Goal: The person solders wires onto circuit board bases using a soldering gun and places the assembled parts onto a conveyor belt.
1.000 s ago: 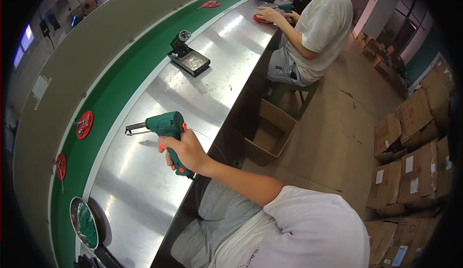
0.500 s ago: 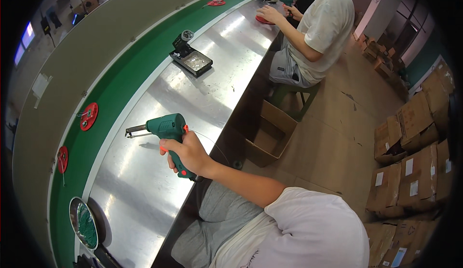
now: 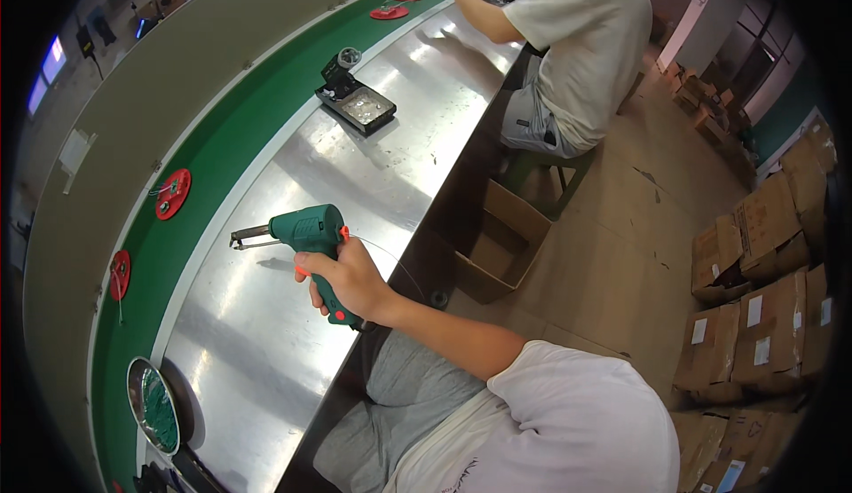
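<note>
My right hand [image 3: 355, 284] is wrapped round the grip of a green soldering gun [image 3: 306, 225] with an orange trigger. The gun's metal tip points left, raised over the shiny metal bench [image 3: 257, 333]. A thin wire [image 3: 390, 258] trails from the gun's rear toward a small spool [image 3: 439, 299] beyond the bench edge. Nothing touches the tip. My left hand is out of view. Farther along the bench stands a black soldering stand [image 3: 359, 107] with a tray. At the near left, a metal bowl [image 3: 133, 382] holds green material.
A green conveyor belt [image 3: 231, 120] runs behind the bench, carrying red discs with wires, including one disc [image 3: 173, 194] and another disc [image 3: 121, 275]. A seated co-worker [image 3: 577, 58] reaches over the belt. An open carton [image 3: 506, 240] sits beside the bench; stacked cartons [image 3: 754, 333] stand at right.
The red discs have shifted up along the belt, away from me. The co-worker's arm has moved from the bench to over the belt, near two red discs. My right hand stays almost still.
</note>
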The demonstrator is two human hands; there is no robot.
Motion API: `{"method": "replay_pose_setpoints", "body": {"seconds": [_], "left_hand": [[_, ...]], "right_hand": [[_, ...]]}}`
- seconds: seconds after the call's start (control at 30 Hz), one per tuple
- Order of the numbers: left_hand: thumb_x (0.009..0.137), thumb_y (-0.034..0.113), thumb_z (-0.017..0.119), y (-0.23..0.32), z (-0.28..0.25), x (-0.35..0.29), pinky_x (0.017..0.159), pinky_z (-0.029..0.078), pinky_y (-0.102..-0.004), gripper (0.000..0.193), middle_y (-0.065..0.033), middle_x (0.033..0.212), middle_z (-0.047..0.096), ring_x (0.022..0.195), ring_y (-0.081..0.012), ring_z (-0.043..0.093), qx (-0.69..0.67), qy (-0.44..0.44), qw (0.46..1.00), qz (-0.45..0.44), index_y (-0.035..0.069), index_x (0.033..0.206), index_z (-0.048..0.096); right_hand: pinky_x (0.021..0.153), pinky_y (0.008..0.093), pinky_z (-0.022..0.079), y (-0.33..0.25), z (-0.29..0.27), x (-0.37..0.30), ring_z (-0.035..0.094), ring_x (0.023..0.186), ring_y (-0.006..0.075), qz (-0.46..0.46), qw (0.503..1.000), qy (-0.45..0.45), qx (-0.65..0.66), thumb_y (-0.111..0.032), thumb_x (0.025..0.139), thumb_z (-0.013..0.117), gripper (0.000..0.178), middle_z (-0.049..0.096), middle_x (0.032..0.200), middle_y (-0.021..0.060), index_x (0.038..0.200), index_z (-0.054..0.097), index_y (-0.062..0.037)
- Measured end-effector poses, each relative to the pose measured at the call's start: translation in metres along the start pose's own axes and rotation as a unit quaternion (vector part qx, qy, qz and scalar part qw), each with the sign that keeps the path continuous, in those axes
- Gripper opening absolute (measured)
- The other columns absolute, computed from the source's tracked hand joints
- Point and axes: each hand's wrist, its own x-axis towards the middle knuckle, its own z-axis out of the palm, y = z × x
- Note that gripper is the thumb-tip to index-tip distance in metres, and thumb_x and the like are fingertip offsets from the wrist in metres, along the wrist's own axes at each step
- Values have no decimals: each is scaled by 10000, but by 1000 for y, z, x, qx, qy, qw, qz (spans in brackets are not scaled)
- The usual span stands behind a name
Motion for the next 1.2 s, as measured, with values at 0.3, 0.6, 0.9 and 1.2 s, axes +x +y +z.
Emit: {"method": "replay_pose_setpoints", "body": {"seconds": [0.3,0.6,0.9,1.2], "left_hand": [[846,92,594,-33,-23,1,672,504,-321,170,-100,829,646,706,-226,610,108,-223,961,-120,12,988,640],[807,94,600,-246,-33,13,850,487,-470,600,-222,1013,638,906,-377,649,257,-318,857,-314,68,1384,435],[843,368,666,-418,-97,11,1008,496,-458,498,-280,1186,669,1159,-423,629,429,-357,668,-492,-34,1134,701],[876,539,599,-462,32,-79,1102,334,-563,695,-250,1455,472,1370,-448,415,384,-196,683,-590,30,1345,537]], "right_hand": [[433,300,474,-3,3,-1,597,456,158,0,1000,20,14,-236,913,633,266,621,649,75,824,618,14],[407,284,460,5,5,-1,548,429,164,20,998,59,14,-228,918,604,250,604,617,91,905,630,20],[422,329,477,2,17,6,570,487,186,11,995,80,63,-139,922,563,214,611,872,171,1016,554,53],[448,338,492,2,17,3,597,510,200,-10,989,126,72,-119,940,581,193,611,882,141,1051,536,33]]}}
